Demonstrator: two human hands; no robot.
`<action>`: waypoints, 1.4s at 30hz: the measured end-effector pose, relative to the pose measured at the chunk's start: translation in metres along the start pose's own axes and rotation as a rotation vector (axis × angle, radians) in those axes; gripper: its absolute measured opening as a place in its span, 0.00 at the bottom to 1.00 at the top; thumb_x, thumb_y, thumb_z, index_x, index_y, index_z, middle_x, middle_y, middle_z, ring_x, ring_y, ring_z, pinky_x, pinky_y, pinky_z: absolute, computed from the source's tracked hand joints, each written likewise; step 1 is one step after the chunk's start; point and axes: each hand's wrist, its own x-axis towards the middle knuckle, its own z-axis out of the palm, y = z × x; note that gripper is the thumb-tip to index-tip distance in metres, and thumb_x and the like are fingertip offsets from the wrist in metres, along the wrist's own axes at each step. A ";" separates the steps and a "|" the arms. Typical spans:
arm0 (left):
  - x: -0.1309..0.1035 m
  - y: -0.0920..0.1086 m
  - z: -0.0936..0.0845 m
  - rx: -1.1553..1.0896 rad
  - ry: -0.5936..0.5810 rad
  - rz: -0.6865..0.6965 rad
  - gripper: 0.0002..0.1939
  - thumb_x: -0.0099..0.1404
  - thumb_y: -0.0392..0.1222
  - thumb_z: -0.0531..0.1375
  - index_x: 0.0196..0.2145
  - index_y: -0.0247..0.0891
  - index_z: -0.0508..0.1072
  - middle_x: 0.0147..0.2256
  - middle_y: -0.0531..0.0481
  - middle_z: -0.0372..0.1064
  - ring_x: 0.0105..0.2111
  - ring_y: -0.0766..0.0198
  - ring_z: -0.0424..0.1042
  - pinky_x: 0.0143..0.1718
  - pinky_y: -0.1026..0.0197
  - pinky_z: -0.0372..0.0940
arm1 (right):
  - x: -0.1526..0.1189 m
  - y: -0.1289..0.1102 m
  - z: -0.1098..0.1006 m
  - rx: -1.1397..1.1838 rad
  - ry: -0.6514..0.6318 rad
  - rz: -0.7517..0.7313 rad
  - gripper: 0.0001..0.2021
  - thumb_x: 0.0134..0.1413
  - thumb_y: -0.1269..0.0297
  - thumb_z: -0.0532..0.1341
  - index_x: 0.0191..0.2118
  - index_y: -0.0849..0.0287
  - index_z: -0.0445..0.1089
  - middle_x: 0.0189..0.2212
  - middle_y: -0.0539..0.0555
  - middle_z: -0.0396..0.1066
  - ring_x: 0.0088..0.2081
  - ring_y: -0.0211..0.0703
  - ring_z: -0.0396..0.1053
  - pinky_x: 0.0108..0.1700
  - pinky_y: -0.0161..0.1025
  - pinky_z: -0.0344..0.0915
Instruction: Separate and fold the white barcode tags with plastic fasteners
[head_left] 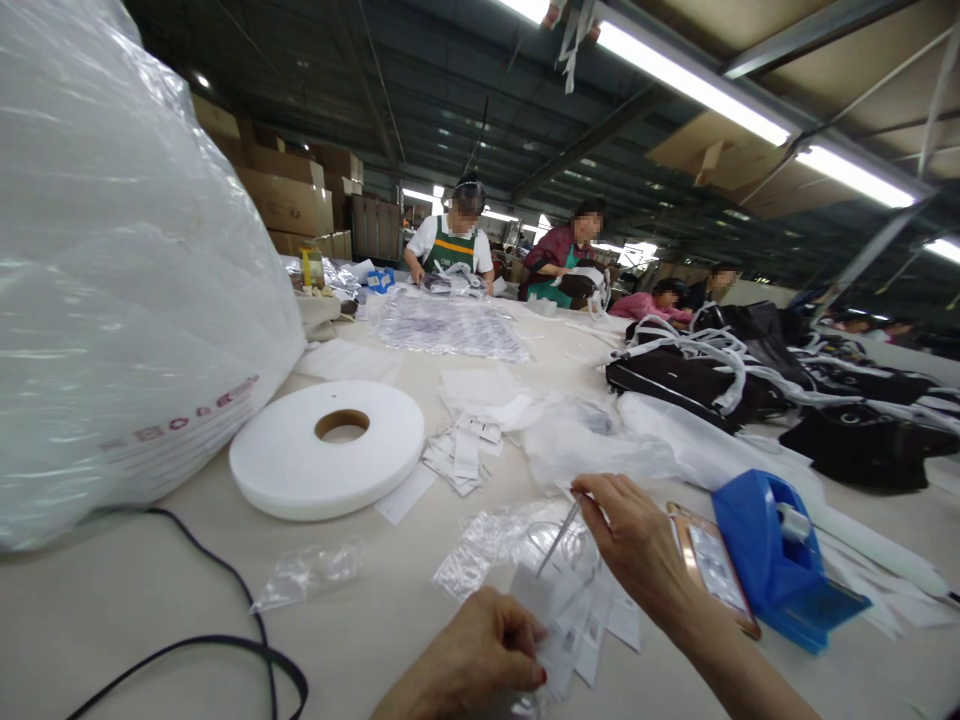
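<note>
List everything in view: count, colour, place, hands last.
Tabletop: 1, pale, beneath
Plastic-wrapped bundle: 1, whitish, far left
Flat round roll: 1, white, left of centre
Printed paper labels: several, white, beside the roll
Thin plastic bags: several, clear, around centre
Crinkled plastic stack: uncountable, purplish, beyond labels
Angular plastic dispenser: 1, blue, right
Flat phone-like slab: 1, copper-rimmed, beside dispenser
Soft strapped bundles: several, black with white straps, right
Thin cord: count unclear, black, lower left
Cardboard boxes: several, brown, back left
Tube lights: several, white, overhead
People: at least four, mixed clothing, background
Left hand: 1, bare, lower centre, fingers at white paper tags
Right hand: 1, bare, right of that, fingers holding pale string
</note>
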 end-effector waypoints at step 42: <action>0.000 -0.006 -0.003 -0.006 -0.018 0.005 0.04 0.36 0.30 0.59 0.14 0.35 0.66 0.17 0.58 0.59 0.21 0.70 0.55 0.23 0.64 0.46 | -0.003 0.008 0.004 -0.236 0.096 -0.502 0.12 0.54 0.79 0.50 0.37 0.63 0.69 0.28 0.58 0.68 0.31 0.44 0.66 0.32 0.41 0.68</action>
